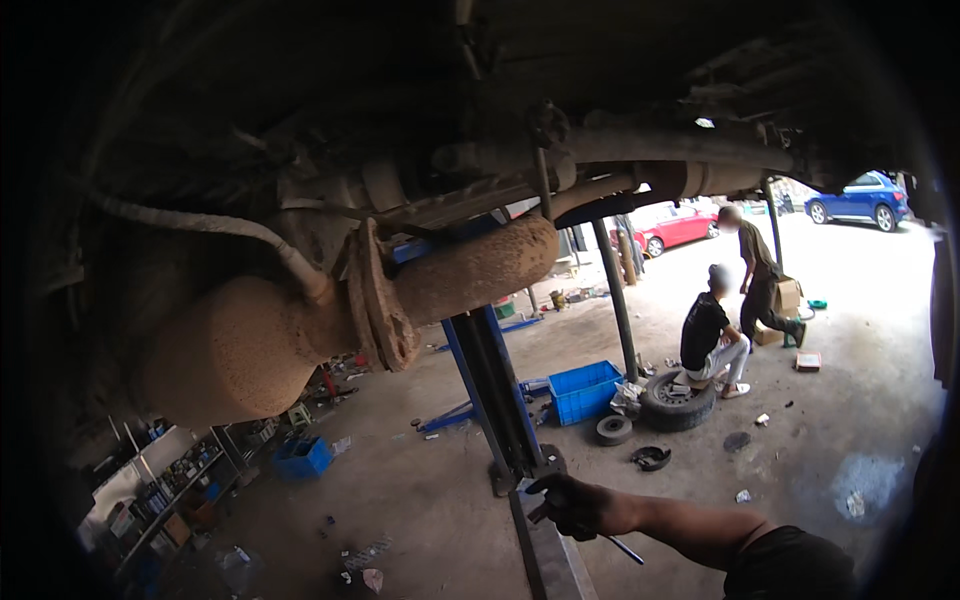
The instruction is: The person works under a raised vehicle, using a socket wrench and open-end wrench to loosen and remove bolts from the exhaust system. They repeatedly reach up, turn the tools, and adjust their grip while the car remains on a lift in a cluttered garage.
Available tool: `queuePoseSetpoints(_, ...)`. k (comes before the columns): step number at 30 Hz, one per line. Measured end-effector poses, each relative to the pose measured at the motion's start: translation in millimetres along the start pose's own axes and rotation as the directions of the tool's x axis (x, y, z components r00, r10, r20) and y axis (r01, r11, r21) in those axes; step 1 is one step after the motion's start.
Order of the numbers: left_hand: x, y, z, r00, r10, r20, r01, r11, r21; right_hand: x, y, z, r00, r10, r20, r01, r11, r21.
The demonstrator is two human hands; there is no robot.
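My right hand [577, 506], dark with a glove or grime, reaches in from the lower right below the raised car. Its fingers are closed around a hand tool with a thin metal shaft [627, 550] that sticks out under the wrist; the tool's head is too dark to make out. Above and to the left hangs a rusty exhaust pipe [480, 265], apart from the hand. A bolted flange [377, 300] joins it to a bulging rusty exhaust canister [230, 350]. My left hand is out of view.
A blue lift post [490, 390] stands just behind my hand. Beyond it are a blue crate [585, 392], a wheel [678, 402], a person seated low [706, 330] and another person walking [758, 270]. Cluttered shelves [165, 500] stand at lower left. The car's dark underbody hangs overhead.
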State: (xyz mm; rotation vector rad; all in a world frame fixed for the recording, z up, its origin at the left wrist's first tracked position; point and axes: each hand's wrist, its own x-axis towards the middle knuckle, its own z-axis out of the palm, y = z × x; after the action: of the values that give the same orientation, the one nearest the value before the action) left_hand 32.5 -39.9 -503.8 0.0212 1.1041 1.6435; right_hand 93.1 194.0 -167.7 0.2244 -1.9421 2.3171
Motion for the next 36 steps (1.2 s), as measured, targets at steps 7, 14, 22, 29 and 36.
queuePoseSetpoints(7, -105.7, 88.2, 37.0, 0.994, 0.105, 0.003, -0.105, 0.994, -0.003, -17.8, 100.9, 77.6, 0.980, 0.155, 0.126, -0.091, 0.907, -0.411)
queuePoseSetpoints(14, -154.9, 57.4, 0.6, 0.997, 0.009, -0.078, 0.018, 0.940, 0.341, -76.8, 300.3, 132.1, 0.938, -0.103, 0.331, 0.338, 0.483, -0.808)
queuePoseSetpoints(22, -157.6, 51.5, -14.1, 0.992, 0.050, -0.118, -0.012, 0.954, 0.301, -112.9, 213.9, 170.8, 0.758, 0.637, -0.138, -0.619, 0.770, 0.156)
queuePoseSetpoints(29, -150.0, 106.4, 58.3, 0.996, 0.088, 0.013, -0.085, 0.908, 0.411, -96.7, 133.5, 178.4, 0.828, 0.340, -0.447, -0.273, 0.939, 0.209)
queuePoseSetpoints(36, -169.5, 141.4, 101.4, 0.951, 0.270, 0.147, -0.308, 0.823, 0.478, -92.5, 75.1, 178.3, 0.946, -0.129, -0.298, -0.095, 0.768, -0.633)
